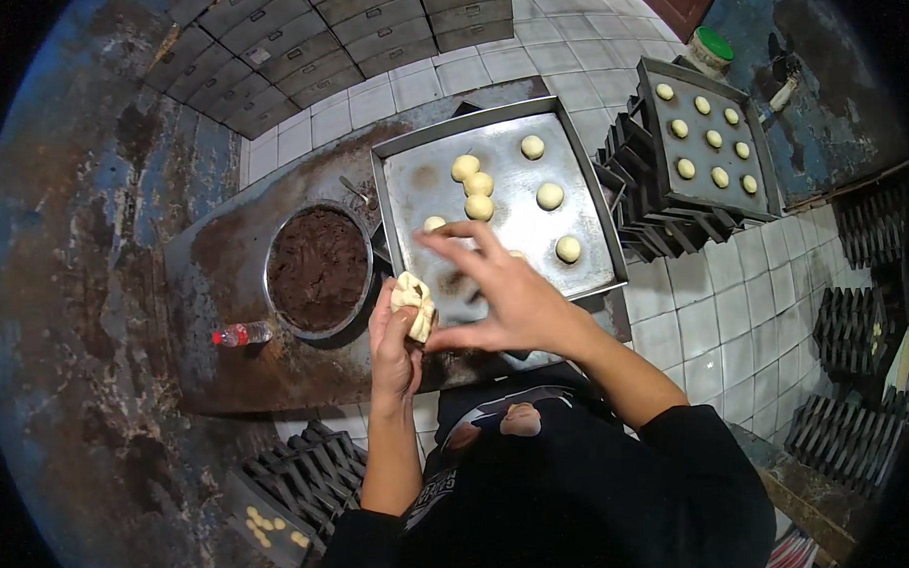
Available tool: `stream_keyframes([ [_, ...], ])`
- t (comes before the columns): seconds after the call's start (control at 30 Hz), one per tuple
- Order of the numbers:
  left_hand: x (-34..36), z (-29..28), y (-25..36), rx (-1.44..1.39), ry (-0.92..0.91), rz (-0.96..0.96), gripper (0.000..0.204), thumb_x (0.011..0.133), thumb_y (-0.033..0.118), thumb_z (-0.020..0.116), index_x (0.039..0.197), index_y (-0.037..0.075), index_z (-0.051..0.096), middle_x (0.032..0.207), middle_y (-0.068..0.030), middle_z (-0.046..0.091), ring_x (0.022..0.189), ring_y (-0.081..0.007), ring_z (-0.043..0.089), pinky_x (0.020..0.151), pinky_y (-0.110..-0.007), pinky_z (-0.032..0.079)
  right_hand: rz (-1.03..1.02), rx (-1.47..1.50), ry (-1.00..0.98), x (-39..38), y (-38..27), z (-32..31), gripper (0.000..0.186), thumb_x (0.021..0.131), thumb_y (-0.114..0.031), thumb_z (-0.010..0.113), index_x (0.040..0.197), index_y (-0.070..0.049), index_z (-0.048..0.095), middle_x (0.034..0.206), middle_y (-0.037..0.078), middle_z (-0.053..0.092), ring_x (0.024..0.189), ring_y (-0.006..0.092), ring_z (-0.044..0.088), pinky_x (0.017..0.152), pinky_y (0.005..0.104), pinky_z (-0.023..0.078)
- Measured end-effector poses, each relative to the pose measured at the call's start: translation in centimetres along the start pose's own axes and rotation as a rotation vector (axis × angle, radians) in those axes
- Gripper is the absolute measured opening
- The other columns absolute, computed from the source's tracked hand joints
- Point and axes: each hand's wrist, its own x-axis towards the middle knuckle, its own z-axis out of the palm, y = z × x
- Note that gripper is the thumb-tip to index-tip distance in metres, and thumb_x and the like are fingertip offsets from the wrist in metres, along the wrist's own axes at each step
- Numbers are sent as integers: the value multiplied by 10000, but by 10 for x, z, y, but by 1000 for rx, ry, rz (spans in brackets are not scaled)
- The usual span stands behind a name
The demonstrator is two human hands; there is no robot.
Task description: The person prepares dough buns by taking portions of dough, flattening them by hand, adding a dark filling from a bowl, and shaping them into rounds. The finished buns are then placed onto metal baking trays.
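My left hand (389, 354) is closed on a gathered piece of pale dough (412, 297), held upright in front of my body with its top puckered. My right hand (515, 297) hovers just to the right of it, fingers spread and thumb pointing toward the dough; whether the thumb touches it I cannot tell. Beyond the hands lies a metal baking tray (406, 171) with round dough balls (479, 208) on it, some lined up touching, others apart. Left of the tray stands a round metal bowl (270, 265) filled with dark brown paste (319, 269).
A plastic bottle with a red cap (244, 334) is left of the bowl on the worn table (208, 263). A metal utensil (354, 190) lies behind the bowl. Stacked trays, the top tray (716, 170) bearing dough balls, stand at right near a green-lidded tub (712, 50). Metal drawers (296, 54) line the back.
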Motion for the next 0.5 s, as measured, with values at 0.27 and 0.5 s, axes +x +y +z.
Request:
stream_keyframes([
  [0.27, 2, 15, 13, -71, -7, -152, 370, 1069, 351, 482, 1324, 86, 524, 893, -42, 628, 607, -58, 556, 463, -196, 438, -207, 148, 111, 12, 41, 29, 294, 886, -161, 856, 1133, -18, 784, 1035, 90, 678, 941, 226, 715, 822, 332, 582],
  [0.5, 1, 30, 38, 409, 98, 234, 333, 1055, 277, 654, 1262, 37, 553, 902, -63, 664, 690, -66, 603, 631, -198, 484, 332, 1158, -20, 15, 59, 48, 214, 1011, -145, 736, 1195, -37, 712, 1097, 71, 726, 964, 151, 726, 789, 299, 633],
])
